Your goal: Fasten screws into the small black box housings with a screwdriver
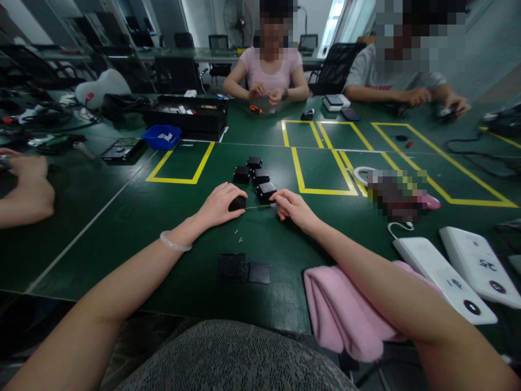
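My left hand (222,204) is wrapped round a small black box (237,203) on the green table. Between the fingers of my right hand (293,209) is a thin screwdriver (260,206), its shaft lying level and its tip reaching the side of that box. Just beyond my hands sit several similar black boxes (260,175) in a loose cluster. A few tiny screws (239,239) lie on the near side of my left hand. Closer to me rest an open black casing (232,267) and a flat black cover (259,272), side by side.
A pink cloth (345,309) lies under my right forearm, beside two white power banks (443,279). Yellow tape (325,191) marks the table. A blue tray (161,137) stands by a black bin (191,127). Two people sit opposite; another person's arm (26,190) is at left.
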`<state>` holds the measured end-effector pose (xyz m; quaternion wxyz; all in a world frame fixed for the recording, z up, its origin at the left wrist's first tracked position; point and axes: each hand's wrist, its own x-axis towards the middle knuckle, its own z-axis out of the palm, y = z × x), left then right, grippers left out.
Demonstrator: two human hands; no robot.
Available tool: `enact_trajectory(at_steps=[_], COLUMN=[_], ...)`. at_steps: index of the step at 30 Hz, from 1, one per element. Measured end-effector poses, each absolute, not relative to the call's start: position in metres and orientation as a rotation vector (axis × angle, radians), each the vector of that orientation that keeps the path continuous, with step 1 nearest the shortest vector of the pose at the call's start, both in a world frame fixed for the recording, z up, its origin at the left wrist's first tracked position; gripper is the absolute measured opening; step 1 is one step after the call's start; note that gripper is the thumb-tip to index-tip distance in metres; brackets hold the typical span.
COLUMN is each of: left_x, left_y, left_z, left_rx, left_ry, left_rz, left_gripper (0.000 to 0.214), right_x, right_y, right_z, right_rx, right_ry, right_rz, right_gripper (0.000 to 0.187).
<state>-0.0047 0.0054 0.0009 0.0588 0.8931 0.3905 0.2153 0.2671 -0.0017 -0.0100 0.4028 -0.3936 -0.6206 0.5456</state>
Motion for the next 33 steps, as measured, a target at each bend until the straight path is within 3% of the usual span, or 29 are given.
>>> enact_trajectory(at_steps=[7, 14, 33], left_x=[-0.0049, -0.0051, -0.0048], left_y=[0.0050, 0.0046, 0.0055], left_z=[0.0008, 0.0020, -0.0002], left_rx=[2.710, 2.711, 2.720], left_ry=[1.178, 1.185, 1.190], left_rz=[0.657, 0.642, 0.668], left_gripper=[0.030, 0.030, 0.030], right_x=[0.2701, 0.2664, 0.2692], right_y=[-0.0022, -0.0028, -0.0004], right_z=[-0.0073, -0.0083, -0.0129], right_rx=[-1.022, -1.005, -0.966], right_ry=[-1.624, -1.578, -1.569], right_rz=[1.302, 1.402, 1.363], right_gripper=[0.022, 0.031, 0.029])
